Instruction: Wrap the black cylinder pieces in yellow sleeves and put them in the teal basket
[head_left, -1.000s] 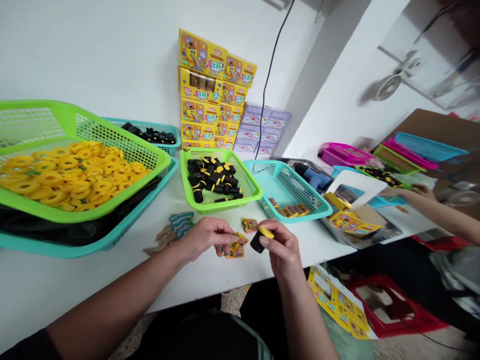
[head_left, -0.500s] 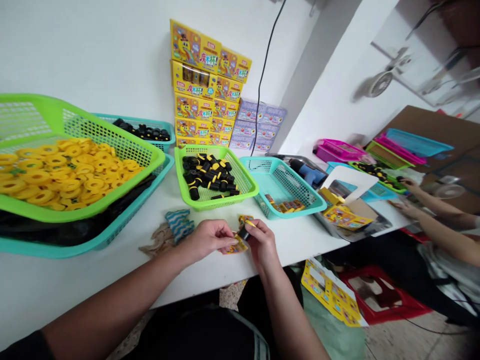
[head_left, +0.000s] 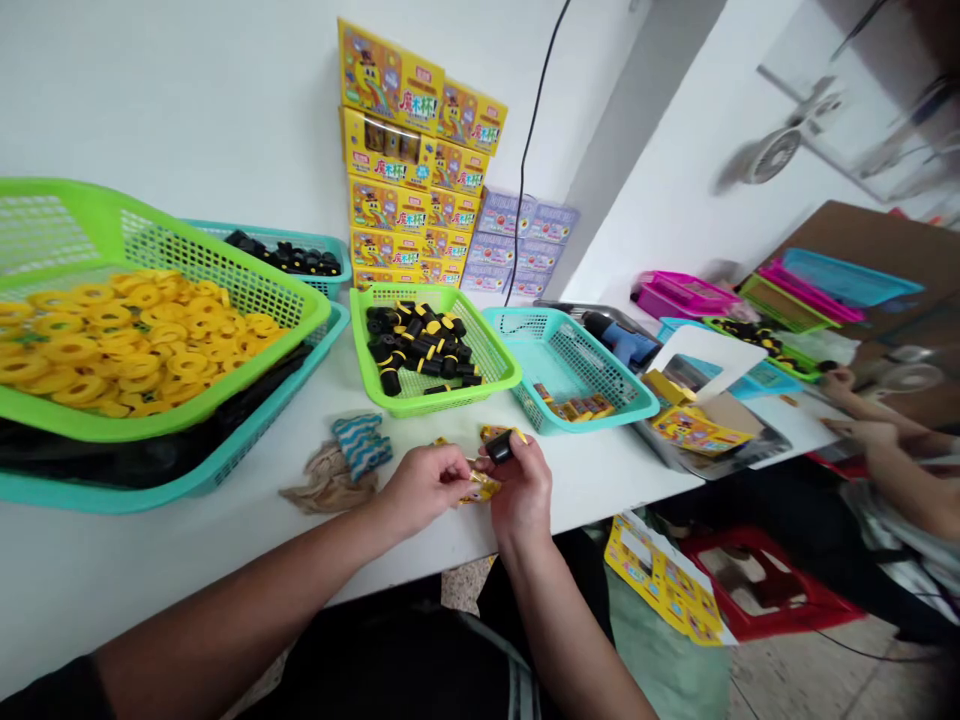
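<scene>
My right hand [head_left: 521, 485] is closed round a small black cylinder with a yellow end [head_left: 502, 446], held just above the white table [head_left: 90, 575]. My left hand [head_left: 424, 484] pinches a little yellow printed sticker [head_left: 475, 487] right beside that cylinder; the two hands almost touch. Another yellow sticker [head_left: 495, 432] lies on the table just behind the cylinder. A green basket [head_left: 489, 342] of several black-and-yellow cylinders stands right behind my hands.
A big green basket [head_left: 217, 262] of yellow rings rests in a teal basket [head_left: 225, 470] at left. A teal basket [head_left: 600, 375] with stickers is at right. Stacked yellow boxes [head_left: 416, 170] stand against the wall. A cloth [head_left: 349, 460] lies by my left hand. Another person's hands [head_left: 862, 425] work at far right.
My right hand has brought the cylinder in to my left hand, and both hands have closed together over the sticker. The other person's hands have shifted at far right.
</scene>
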